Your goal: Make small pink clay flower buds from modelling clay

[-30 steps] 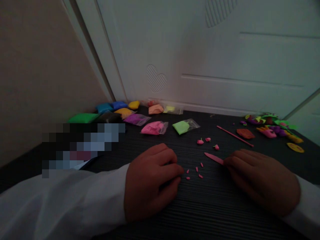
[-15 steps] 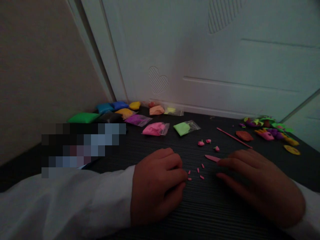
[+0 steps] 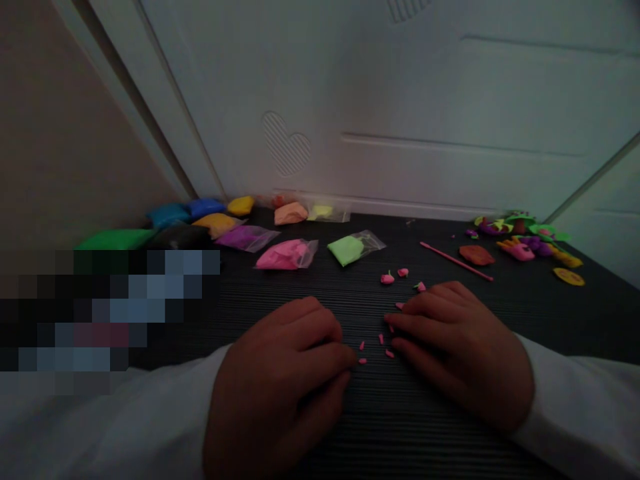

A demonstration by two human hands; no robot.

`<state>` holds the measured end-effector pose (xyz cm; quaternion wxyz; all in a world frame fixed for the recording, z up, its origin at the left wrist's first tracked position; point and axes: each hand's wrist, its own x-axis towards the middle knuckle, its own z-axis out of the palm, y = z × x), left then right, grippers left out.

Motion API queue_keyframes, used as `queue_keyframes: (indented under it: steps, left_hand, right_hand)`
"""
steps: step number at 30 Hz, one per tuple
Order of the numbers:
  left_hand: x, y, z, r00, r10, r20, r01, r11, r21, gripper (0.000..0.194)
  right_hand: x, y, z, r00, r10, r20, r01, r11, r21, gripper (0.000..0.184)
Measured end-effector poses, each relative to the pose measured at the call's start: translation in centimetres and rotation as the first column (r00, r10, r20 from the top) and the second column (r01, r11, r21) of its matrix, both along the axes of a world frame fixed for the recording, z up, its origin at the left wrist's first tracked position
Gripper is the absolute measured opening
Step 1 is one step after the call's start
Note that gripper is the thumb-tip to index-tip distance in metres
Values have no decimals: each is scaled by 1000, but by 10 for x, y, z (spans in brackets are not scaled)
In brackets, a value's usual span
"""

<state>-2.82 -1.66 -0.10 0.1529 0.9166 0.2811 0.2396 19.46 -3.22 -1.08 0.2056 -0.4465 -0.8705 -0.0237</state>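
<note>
On the dark table, my left hand [image 3: 285,380] rests with curled fingers; anything inside them is hidden. Close to its fingertips lie small pink clay pieces, one [image 3: 363,361] almost at the index finger. My right hand [image 3: 460,353] has come over the same group, thumb and index finger apart around a pink piece [image 3: 391,328]. Another pink piece [image 3: 389,354] lies beside that thumb. The tip of a flat pink modelling knife [image 3: 399,306] shows beyond the right fingers, the remainder covered. Farther back are small pink rosebuds [image 3: 387,279] with green bits.
Bags of coloured clay stand along the back left, among them pink [image 3: 285,255], light green [image 3: 347,249] and purple [image 3: 245,237]. A thin pink stick [image 3: 456,261], a red-brown clay lump [image 3: 476,255] and colourful clay figures [image 3: 520,249] lie right. A white panelled door [image 3: 350,87] rises behind.
My right hand has moved left to the small pink pieces and now covers most of the modelling knife. My left hand keeps its curled shape near them. The view has shifted to the right.
</note>
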Motion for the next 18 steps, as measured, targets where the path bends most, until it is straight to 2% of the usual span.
queue_keyframes:
  steps: [9,18]
  left_hand:
    - [-1,2,2,1000,-2,-11,2,1000,-18,18]
    - [-4,2,2,1000,-9,-8,9,1000,4,20]
  right_hand:
    - [3,0,1,998,12,-65,-13,1000,-11,14]
    - [6,-10,5,963,110,-245,-134,988,-83,17]
